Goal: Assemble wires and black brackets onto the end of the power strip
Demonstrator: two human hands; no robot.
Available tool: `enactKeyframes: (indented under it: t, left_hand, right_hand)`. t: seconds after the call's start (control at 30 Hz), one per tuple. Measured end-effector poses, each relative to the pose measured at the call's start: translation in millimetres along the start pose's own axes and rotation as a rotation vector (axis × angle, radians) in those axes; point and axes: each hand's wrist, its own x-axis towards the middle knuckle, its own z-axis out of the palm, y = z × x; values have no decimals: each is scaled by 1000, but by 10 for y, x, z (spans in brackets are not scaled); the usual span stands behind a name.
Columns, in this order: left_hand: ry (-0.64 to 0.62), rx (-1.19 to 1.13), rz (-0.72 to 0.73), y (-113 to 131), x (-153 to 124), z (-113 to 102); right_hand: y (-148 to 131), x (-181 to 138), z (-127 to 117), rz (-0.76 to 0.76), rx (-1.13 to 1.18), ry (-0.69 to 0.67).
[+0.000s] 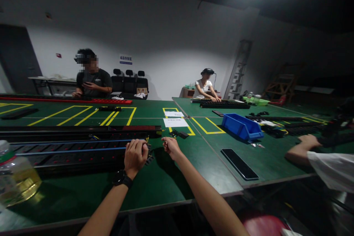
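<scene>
1. A dim workshop with white walls. A wide green table (166, 180) marked with yellow tape boxes fills the view, and other people sit at its far and right-hand sides.

2. The long black track (69, 151) lies flat on the table's left half, running from the left edge to just in front of the person. Blue lines run along its length and small red dots show along its lower strip.

3. Handling is a judgement. It looks like linked hard plastic, so each segment is stiff but the run would sag and flex if lifted from one end. It seems light per link and bulky overall. The near end, where the links stop, gives the firmest hold.

4. The left hand (135, 156) is at that near end, knuckles up, fingers curled down and closed over the track's last links. A dark watch (121, 178) sits on the wrist, and the forearm comes up straight from the bottom edge.

5. The right hand (171, 146) is just beside the track's end, apart from the left hand. Its fingertips are drawn together as in a pinch — whether anything small sits between them is too fine to tell. The arm reaches in at a slant from the lower right.

6. Nearby are a few small black parts (179, 134) beyond the right hand, white paper sheets (175, 121), a blue bin (242, 125), a dark phone (239, 163) lying flat, and a bottle (16, 177) of yellowish liquid at the far left.

7. A co-worker's hand (308, 141) rests on the table at the right — well apart from the person's own.
</scene>
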Motion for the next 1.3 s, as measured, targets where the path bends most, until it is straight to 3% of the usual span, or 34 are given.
enactKeyframes:
  t: [0.53,0.63,0.73,0.83,0.97,1.13,1.3]
  left_hand:
    - [-23,-34,-37,7,0,-10]
    - [-12,-74,-104,5,23,-6]
    - [-11,-150,-264,-38,117,-5]
    - [-141,-203,-450,-146,282,-7]
    - [-453,-169,-563,-338,536,21]
    - [-619,-59,-480,-463,747,154]
    - [-700,-19,-414,-490,786,296]
  right_hand:
    - [23,33,0,-22,-16,-9]
    - [18,23,1,-17,-16,-11]
    - [17,8,-3,-25,-25,-5]
    - [23,-5,1,-49,-76,-14]
    - [58,-2,35,-120,-209,-64]
    - [137,65,92,-204,-370,-75]
    - [140,152,118,-150,-418,-122]
